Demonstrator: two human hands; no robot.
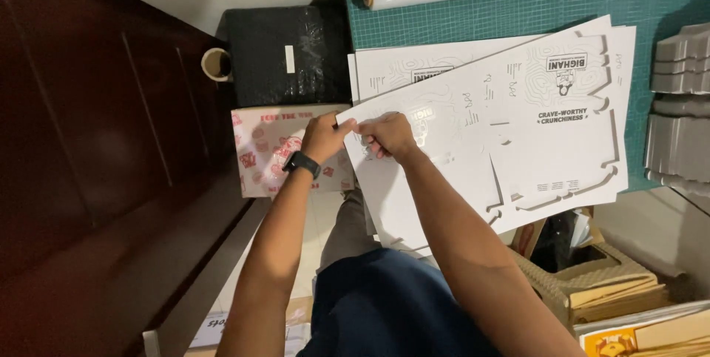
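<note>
Green cutting mat (518,9): left hand (322,137), right hand (388,135) pinch top flat box blank (458,157) at its corner; stack unfolded.

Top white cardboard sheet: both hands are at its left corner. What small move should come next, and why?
Probably peel that corner up and away from the stack. Both the left hand and right hand pinch the top cardboard sheet at its left corner, and more flat sheets lie right under it on the green mat, so it likely needs separating first.
</note>
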